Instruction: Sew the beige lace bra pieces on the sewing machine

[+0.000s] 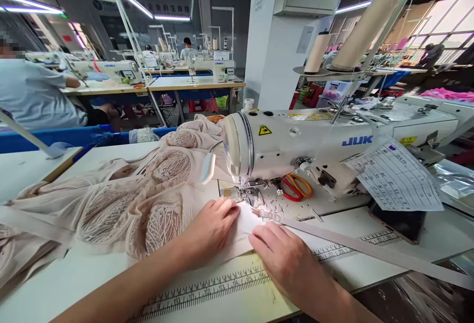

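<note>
My left hand (213, 226) lies on pale beige fabric (242, 229) just in front of the presser foot (249, 195) of a white sewing machine (296, 145); its fingers are together and curled down on the cloth. My right hand (285, 256) rests flat on the same cloth to the right, fingers stretched toward the needle. A long beige elastic band (355, 249) runs from the presser foot across the table to the right. A pile of beige lace bra pieces (140, 194) lies to the left of my left hand.
Red and orange scissors (296, 187) lie on the machine bed. A printed sheet (394, 177) hangs on the machine. A ruler strip (207, 288) lines the table edge. Thread cones (361, 26) stand behind. A person in a pale shirt (33, 96) sits at left.
</note>
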Demonstrator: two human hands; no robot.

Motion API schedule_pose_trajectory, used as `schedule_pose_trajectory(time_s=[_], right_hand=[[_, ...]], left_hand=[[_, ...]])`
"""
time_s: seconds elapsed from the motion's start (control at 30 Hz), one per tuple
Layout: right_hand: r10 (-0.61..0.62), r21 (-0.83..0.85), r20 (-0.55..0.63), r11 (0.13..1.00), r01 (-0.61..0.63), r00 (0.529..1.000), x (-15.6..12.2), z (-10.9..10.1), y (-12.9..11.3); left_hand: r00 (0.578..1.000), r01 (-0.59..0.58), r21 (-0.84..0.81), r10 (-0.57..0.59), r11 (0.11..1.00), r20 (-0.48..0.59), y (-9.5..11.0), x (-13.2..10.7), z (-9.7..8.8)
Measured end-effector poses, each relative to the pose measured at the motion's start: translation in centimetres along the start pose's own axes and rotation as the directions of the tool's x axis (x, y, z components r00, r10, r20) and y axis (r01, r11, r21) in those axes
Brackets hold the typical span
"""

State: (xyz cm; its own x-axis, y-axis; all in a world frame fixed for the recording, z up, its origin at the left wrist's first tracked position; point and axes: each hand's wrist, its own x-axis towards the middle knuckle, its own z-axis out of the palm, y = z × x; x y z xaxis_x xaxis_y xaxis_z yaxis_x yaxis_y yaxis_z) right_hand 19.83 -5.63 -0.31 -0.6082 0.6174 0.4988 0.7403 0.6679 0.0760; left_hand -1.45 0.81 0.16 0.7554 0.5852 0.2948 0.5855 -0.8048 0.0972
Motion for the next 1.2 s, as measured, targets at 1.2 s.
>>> schedule_pose_trajectory(time_s=[1.2], right_hand=[[0.045,0.143,-0.178,0.989,-0.019,0.983,0.4,0.3,0.1]], left_hand=[[1.000,-0.015,0.044,0.016,0.999,-0.012,0.4,1.4,-0.3]])
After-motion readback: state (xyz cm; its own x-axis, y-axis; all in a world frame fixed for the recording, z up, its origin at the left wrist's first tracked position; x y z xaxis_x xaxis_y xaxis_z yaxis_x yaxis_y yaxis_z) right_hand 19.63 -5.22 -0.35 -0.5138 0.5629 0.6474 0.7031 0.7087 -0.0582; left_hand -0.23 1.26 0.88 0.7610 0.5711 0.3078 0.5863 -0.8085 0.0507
